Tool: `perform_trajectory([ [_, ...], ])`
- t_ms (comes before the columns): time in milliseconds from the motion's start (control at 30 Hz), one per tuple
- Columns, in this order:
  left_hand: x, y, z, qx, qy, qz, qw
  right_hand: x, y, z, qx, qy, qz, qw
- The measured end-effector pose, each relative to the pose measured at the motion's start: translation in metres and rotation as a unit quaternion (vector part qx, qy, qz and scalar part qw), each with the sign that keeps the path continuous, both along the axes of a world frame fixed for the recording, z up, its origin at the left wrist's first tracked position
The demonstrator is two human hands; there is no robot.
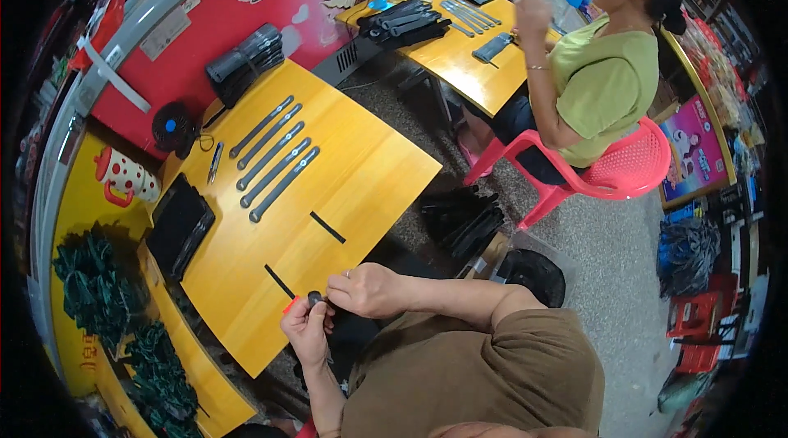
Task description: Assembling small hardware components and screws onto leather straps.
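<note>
At the near edge of the yellow table [382,179], my left hand [305,338] is closed on a small dark rounded piece [314,298], its kind too small to make out. Beside that piece a bright red bit [291,304] shows at the left fingers. My right hand [365,290] meets the left one, fingers pinched together by the dark piece; what they grip is hidden. Just beyond my hands lie two short black strips [328,227], apart from each other. Farther off, several dark grey straps [283,183] with rounded ends are laid out in a slanted row.
A black bundle [246,64], a small black fan [172,128] and a flat black plastic packet [180,226] sit along the table's left side. A polka-dot cup [125,179] is beyond it. Across, a person in green [603,77] sits on a pink chair [628,163] at another yellow table [472,68].
</note>
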State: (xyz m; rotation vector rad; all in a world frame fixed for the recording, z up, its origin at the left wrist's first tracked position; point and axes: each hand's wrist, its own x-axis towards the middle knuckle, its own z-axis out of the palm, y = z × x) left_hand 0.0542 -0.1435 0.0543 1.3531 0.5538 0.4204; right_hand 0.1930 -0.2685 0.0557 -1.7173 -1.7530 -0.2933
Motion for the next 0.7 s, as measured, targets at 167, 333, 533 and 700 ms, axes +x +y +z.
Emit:
perform_trajectory([
  [167, -0.003, 0.008, -0.004, 0.014, 0.049, -0.043, 0.998, 0.0, 0.0, -0.021, 0.012, 0.099, 0.024, 0.995],
  [333, -0.004, 0.004, -0.006, 0.037, 0.042, -0.03, 0.998, -0.015, 0.005, -0.034, 0.075, 0.344, 0.055, 0.934],
  [533, -0.005, 0.002, -0.001, 0.042, 0.054, -0.037, 0.997, -0.015, 0.004, -0.031, 0.083, 0.271, 0.038, 0.958],
  [700, -0.005, 0.005, -0.004, 0.022, 0.059, -0.054, 0.997, -0.016, 0.003, -0.04, 0.072, 0.316, 0.054, 0.945],
])
